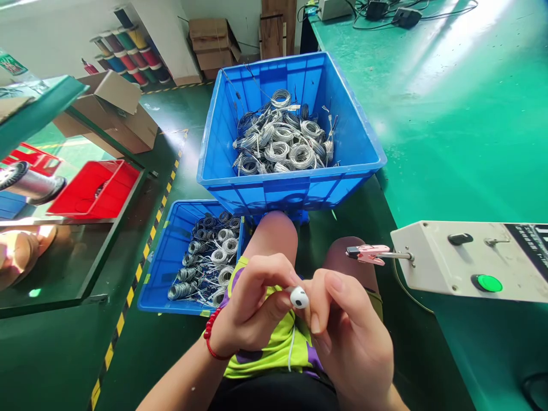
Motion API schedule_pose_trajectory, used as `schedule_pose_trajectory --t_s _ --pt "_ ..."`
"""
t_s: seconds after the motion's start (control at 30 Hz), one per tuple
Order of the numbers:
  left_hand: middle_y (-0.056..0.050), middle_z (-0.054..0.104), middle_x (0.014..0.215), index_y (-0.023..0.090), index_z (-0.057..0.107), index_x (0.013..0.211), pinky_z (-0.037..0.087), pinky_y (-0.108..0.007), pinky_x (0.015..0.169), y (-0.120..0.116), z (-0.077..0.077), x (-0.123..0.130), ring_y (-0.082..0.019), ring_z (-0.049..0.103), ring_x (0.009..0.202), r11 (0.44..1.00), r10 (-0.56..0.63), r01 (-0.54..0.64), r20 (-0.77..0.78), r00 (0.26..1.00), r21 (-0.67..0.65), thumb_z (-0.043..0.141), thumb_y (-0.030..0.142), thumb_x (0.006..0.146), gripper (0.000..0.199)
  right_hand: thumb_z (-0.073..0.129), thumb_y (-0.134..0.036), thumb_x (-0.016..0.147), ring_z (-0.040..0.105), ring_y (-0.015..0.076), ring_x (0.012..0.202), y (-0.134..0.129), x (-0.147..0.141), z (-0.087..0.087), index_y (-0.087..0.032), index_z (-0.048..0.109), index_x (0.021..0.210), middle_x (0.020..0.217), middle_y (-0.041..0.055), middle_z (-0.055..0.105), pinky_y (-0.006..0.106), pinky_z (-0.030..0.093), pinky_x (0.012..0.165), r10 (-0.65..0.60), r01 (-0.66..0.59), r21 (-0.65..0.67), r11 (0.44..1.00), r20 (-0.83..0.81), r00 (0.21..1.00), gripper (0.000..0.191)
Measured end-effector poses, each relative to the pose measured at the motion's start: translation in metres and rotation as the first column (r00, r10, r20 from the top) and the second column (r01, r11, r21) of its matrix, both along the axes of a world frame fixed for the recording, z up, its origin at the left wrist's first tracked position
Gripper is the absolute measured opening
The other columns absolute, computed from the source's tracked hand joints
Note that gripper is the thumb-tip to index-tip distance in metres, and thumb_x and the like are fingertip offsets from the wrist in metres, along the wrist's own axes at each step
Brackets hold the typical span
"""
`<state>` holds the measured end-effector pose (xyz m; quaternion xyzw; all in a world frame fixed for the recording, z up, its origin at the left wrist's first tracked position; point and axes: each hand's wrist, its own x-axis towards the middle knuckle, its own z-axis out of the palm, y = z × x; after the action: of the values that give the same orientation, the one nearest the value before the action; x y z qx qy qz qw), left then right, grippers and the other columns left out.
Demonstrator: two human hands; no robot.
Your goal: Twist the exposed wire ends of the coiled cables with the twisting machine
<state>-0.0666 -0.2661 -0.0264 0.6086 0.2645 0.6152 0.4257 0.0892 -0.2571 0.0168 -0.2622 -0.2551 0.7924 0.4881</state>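
Between the thumb and forefinger of my left hand (pixel 261 308) is a white earphone (pixel 299 297), its dark oval opening facing up at me. My right hand (pixel 353 325) is right beside it, fingers curled in and fingertips close against the earphone. What the right fingers pinch, if anything, is hidden. A thin white cord (pixel 292 348) hangs below the hands over the yellow-green and purple shorts (pixel 280 357). To the right of my hands, a pink clip (pixel 372 254) sticks out on a metal rod from a white control box (pixel 449 262) with a green button.
A large blue crate (pixel 295 185) of coiled cables (pixel 282 137) stands ahead. A lower blue crate (pixel 154 285) holds more coils. The green bench (pixel 454 142) runs along the right. At left are a shelf with a red bin (pixel 92 194) and a cardboard box (pixel 115 114).
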Motion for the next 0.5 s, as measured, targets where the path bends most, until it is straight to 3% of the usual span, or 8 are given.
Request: schedule_pose_trajectory --t_s 0.5 --pt "-0.003 0.070 0.100 0.026 0.063 0.136 0.055 -0.033 0.081 -0.0006 0.0007 -0.0027 -0.018 0.066 0.087 0.999 0.028 -0.030 -0.085 0.996 -0.030 0.058 0.030 0.122 0.015 0.070 -0.047 0.111 0.034 0.0122 0.046 0.0019 0.0004 -0.0026 -0.020 0.071 0.061 0.047 -0.0032 0.046 0.032 0.024 0.051 0.015 -0.016 0.013 1.000 0.054 0.998 0.056"
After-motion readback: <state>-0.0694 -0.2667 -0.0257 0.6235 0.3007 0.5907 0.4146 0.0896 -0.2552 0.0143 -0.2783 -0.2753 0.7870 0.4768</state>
